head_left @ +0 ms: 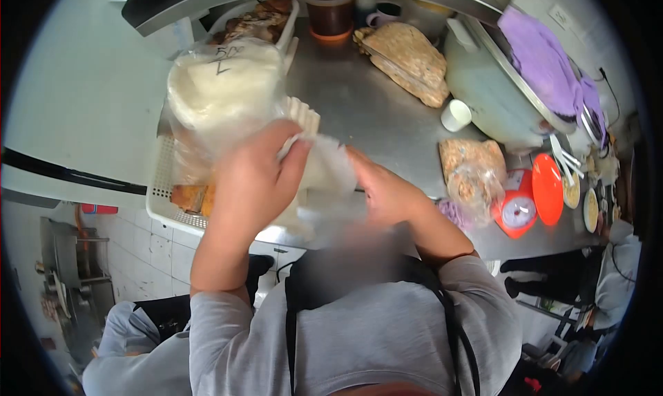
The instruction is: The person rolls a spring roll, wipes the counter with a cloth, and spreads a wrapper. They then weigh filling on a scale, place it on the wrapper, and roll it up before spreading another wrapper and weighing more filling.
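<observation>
From my remote seat I see a crowded metal counter [331, 95]. At its left, a big plastic bag of something white [228, 85], with dark writing on it, stands close beyond the left hand [259, 171] and hides part of the white basket [166, 213]. Orange-brown pieces [188, 197] show in that basket, near the left forearm. Farther back I have a tray of browned food [266, 23], a dark tub [329, 12] and a flat wrapped bundle [407, 61]. To the right stand a large pot [487, 78] with a purple towel [542, 64] over its rim, a white cup [456, 115] beside it, a bag of crumbly food [476, 169], a red scale [516, 209] and a red plate [548, 189].

The left hand pinches the edge of a thin whitish sheet [330, 166] between thumb and forefinger, with almost no gap. The right hand [383, 185] is at the sheet's other side, fingers partly behind it; I can't tell whether they're closed on it.

The sheet is between both hands, over the counter's near edge, just in front of the chest. Its upper edge runs crosswise, left to right. The lower part is blurred for me, but it seems to droop toward the body, so I can't make out a clear long axis.
</observation>
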A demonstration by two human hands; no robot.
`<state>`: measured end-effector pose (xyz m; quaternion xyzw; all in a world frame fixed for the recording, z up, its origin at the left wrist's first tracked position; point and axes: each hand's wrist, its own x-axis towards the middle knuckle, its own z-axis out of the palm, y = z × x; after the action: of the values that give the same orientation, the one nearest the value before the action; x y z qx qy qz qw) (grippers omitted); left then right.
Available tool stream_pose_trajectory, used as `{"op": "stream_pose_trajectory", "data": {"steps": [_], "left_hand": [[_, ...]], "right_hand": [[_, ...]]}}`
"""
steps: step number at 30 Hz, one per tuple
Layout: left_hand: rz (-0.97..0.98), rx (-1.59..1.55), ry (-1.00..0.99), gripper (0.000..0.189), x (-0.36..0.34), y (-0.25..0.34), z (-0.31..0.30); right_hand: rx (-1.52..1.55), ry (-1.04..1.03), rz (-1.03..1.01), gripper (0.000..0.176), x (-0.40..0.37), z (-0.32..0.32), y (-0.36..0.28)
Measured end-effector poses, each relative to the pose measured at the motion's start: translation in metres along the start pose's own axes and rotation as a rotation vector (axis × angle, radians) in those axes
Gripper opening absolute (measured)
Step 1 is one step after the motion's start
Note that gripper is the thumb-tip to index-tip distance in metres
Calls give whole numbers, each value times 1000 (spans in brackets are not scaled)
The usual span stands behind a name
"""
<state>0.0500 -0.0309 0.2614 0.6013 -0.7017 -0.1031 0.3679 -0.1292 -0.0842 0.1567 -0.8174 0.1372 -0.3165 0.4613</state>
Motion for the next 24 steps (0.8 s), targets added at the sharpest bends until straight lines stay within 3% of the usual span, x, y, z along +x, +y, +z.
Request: {"op": "stream_pose_trajectory", "data": {"steps": [1,6,8,12,14,17,20,24], "left_hand": [[-49,-10,-43,15,3,2,12],[-115,-176,-310,21,10,1,53],[-63,-164,-383,30,11,-11,75],[-137,-455,-591,33,26,-14,111],[-163,-596,-624,31,29,-13,127],[-157,-450,-600,26,51,-30,147],[-210,-614,-481,21,81,-44,140],[-31,-256,-27,20,125,-70,82]], "right_hand": [[-165,182,100,73,-9,2,-21],[-177,576,205,13,-61,-12,2],[-232,595,290,14,-76,-34,-5],[-172,578,574,17,-93,-74,-5],[-225,601,580,19,-95,-88,1],[-257,639,549,18,-100,-103,-4],[-147,646,559,16,-107,-115,-22],[-45,670,536,14,-110,-124,-22]]}}
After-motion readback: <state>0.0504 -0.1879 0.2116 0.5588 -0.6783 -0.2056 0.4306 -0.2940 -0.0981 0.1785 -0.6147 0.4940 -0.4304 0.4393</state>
